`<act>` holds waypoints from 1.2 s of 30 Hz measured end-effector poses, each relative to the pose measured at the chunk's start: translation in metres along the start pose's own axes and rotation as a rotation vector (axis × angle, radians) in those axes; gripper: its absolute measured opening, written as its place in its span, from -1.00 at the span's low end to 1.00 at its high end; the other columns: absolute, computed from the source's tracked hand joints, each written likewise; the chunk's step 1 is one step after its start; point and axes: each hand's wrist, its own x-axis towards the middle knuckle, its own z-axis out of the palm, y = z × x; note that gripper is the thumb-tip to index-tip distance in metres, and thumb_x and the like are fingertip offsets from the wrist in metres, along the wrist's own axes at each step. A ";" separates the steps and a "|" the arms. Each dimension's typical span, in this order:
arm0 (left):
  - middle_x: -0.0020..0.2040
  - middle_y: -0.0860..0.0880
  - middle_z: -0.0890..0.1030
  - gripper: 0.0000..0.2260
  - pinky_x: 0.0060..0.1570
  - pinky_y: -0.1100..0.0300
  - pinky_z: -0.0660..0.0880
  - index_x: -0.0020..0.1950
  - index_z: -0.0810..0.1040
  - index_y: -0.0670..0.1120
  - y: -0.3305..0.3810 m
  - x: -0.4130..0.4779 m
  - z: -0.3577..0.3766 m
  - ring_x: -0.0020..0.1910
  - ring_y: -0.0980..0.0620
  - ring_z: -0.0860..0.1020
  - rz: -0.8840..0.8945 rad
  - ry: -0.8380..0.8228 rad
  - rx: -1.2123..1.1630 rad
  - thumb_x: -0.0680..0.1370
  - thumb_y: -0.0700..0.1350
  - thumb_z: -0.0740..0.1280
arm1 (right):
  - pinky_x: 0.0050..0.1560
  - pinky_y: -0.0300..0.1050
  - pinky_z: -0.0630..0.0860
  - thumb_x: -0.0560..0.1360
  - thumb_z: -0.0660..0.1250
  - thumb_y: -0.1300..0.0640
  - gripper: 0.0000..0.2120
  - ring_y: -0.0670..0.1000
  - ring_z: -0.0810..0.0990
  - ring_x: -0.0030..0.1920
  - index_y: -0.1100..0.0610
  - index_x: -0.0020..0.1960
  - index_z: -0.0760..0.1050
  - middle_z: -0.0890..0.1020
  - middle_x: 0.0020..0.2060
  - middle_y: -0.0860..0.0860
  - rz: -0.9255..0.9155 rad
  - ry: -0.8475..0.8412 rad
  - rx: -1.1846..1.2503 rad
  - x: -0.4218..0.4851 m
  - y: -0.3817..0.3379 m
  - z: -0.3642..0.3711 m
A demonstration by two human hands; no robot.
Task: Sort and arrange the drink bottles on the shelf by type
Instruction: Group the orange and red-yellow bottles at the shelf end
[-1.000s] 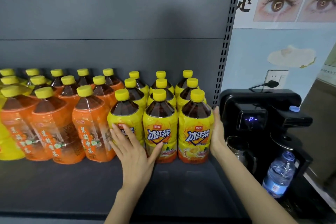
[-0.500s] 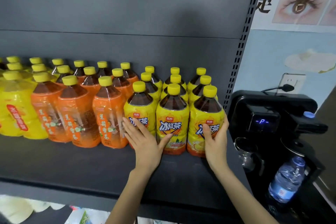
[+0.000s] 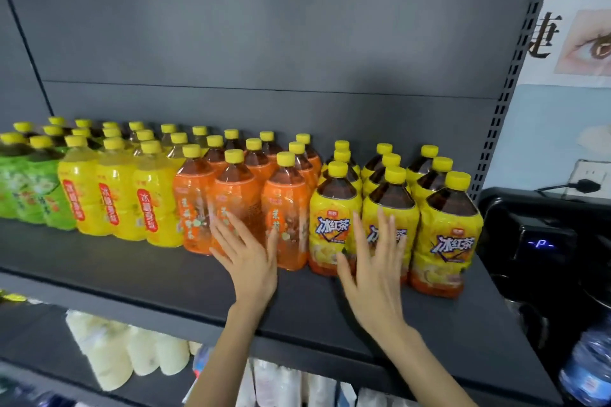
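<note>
Standing in blocks by type on the shelf are green bottles, pale yellow bottles, orange bottles and iced-tea bottles. The left hand lies flat-fingered against the orange front row and the right hand is spread against the iced-tea fronts, probably to square the rows.

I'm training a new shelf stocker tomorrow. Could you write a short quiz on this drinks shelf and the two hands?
1. True or false: the right hand grips a cap.
2. Multiple choice: which bottles does the left hand touch? A red bottles; B orange bottles; C purple bottles.
3. Short answer: how many bottle types stand on the shelf?

Key
1. False: its fingers are straight, at the iced-tea bottles.
2. B.
3. Four.
</note>
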 end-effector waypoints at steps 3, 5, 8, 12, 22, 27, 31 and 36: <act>0.52 -0.34 -0.11 0.01 0.36 -0.35 -0.07 0.51 -0.19 -0.27 -0.026 0.028 -0.014 0.50 -0.32 -0.09 -0.112 0.017 -0.036 0.38 0.52 -0.24 | 0.41 0.31 0.01 0.59 -0.02 -0.16 -0.38 0.18 -0.15 0.52 0.02 0.56 -0.11 -0.08 0.53 0.17 -0.001 -0.056 -0.081 0.009 -0.031 0.032; 0.52 -0.34 -0.11 0.05 0.35 -0.39 -0.03 0.51 -0.21 -0.26 -0.040 0.043 -0.019 0.50 -0.33 -0.09 -0.126 -0.021 -0.048 0.35 0.56 -0.25 | 0.40 0.34 0.03 0.59 -0.04 -0.22 -0.34 0.21 -0.12 0.52 0.03 0.56 -0.15 -0.08 0.53 0.18 -0.006 -0.067 -0.138 0.014 -0.046 0.051; 0.47 -0.43 0.08 -0.12 0.25 -0.43 0.13 0.51 -0.03 -0.31 -0.049 0.052 -0.014 0.44 -0.43 0.10 0.056 -0.145 0.011 0.51 0.40 -0.16 | 0.37 0.41 -0.01 0.57 -0.09 -0.30 -0.30 0.30 -0.11 0.50 0.04 0.56 -0.16 -0.04 0.52 0.21 0.063 -0.067 -0.225 0.026 -0.066 0.076; 0.40 -0.46 0.23 -0.32 0.16 -0.43 0.29 0.48 0.01 -0.30 -0.058 0.058 0.000 0.37 -0.46 0.23 0.222 -0.171 0.085 0.62 0.24 -0.15 | 0.20 0.56 -0.02 0.55 -0.13 -0.32 -0.26 0.44 -0.01 0.43 0.09 0.56 -0.18 -0.09 0.53 0.19 0.191 -0.083 -0.284 0.037 -0.076 0.098; 0.48 -0.33 0.12 -0.35 0.29 -0.35 0.21 0.54 0.04 -0.16 -0.099 0.064 -0.026 0.43 -0.35 0.14 0.477 -0.239 0.168 0.60 0.25 -0.19 | 0.31 0.52 0.01 0.58 -0.06 -0.18 -0.32 0.25 -0.22 0.49 0.07 0.55 -0.25 -0.14 0.53 0.13 0.269 -0.072 -0.317 0.034 -0.106 0.098; 0.47 -0.36 0.16 -0.36 0.24 -0.40 0.22 0.53 0.01 -0.18 -0.153 0.083 -0.066 0.44 -0.34 0.14 0.383 -0.186 0.209 0.60 0.23 -0.13 | 0.46 0.24 -0.13 0.62 0.00 -0.04 -0.44 0.14 -0.25 0.52 -0.03 0.56 -0.12 -0.17 0.53 0.10 -0.013 -0.153 -0.180 0.037 -0.159 0.104; 0.47 -0.37 0.16 -0.34 0.22 -0.43 0.21 0.51 0.09 -0.22 -0.193 0.114 -0.100 0.43 -0.38 0.17 0.286 -0.150 0.263 0.57 0.19 0.03 | 0.46 0.25 -0.10 0.64 -0.04 -0.05 -0.47 0.13 -0.27 0.51 0.01 0.56 -0.08 -0.16 0.53 0.13 0.003 -0.173 -0.134 0.049 -0.185 0.130; 0.51 -0.27 0.15 -0.37 0.24 -0.41 0.20 0.54 0.05 -0.09 -0.208 0.131 -0.108 0.44 -0.37 0.17 0.452 -0.222 0.359 0.58 0.22 0.07 | 0.36 0.36 -0.15 0.58 -0.06 -0.25 -0.34 0.22 -0.19 0.50 0.04 0.56 -0.11 -0.09 0.52 0.22 0.030 -0.168 -0.269 0.050 -0.212 0.172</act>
